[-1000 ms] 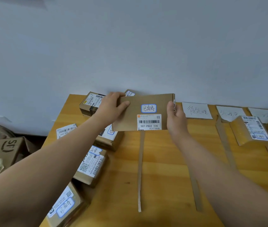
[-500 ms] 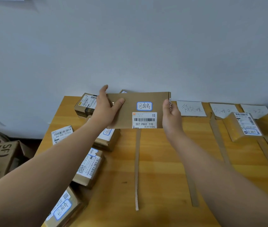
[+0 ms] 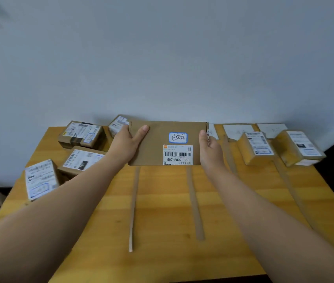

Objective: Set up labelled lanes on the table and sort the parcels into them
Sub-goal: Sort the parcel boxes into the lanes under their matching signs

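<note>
A flat cardboard parcel [image 3: 158,144] is held at twelve o'clock, close to the far edge of the wooden table [image 3: 162,252] by the wall [image 3: 162,58]. Its near edge spans the tops of two cardboard strips [image 3: 134,209] that border a lane. The left hand [image 3: 125,145] grips its left edge, thumb laid over the top face and fingers hidden behind. The right hand [image 3: 210,148] clasps the right edge likewise. Bare wood runs between the strips toward six o'clock. Several labelled parcels [image 3: 82,135] crowd nine to ten o'clock, and two yellow-taped parcels [image 3: 257,148] lie at two o'clock.

Both hands, left [image 3: 125,142] and right [image 3: 210,147], grip a flat parcel [image 3: 158,139] by its ends at the bench's [image 3: 162,201] far edge.
</note>
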The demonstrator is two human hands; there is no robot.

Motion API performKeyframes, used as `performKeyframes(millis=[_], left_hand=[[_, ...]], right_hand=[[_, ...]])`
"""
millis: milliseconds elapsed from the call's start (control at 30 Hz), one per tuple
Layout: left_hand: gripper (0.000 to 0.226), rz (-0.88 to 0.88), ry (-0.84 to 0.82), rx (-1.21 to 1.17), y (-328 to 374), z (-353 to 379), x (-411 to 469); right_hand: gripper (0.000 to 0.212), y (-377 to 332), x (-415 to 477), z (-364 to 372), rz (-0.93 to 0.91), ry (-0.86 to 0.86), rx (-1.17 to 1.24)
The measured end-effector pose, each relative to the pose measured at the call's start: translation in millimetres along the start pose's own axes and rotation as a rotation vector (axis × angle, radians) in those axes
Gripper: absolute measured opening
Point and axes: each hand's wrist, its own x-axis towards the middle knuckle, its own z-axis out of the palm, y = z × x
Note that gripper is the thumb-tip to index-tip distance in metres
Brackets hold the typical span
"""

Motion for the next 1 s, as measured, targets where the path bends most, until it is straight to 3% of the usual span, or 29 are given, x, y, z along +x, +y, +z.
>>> performKeyframes(millis=[233,433,500,1000], left_hand=[[0.041,-0.008,0.006,-0.060,42,106,-56],[0.046,-0.057,-0.054,-0.140,63,192,-94],[0.056,-0.073,-0.104,-0.164,68,215,-103],[0.038,-0.099,-0.332,-0.058,92,301,-82]], right_hand=[[0.043,42,7,-119,0.082,-0.001,0.019],[0.030,75,18,-213,0.112,0.024,-0.010],[0.037,87,22,-236,0.130,0.036,-0.042],[0.039,147,69,-315,0.369,0.051,-0.088]])
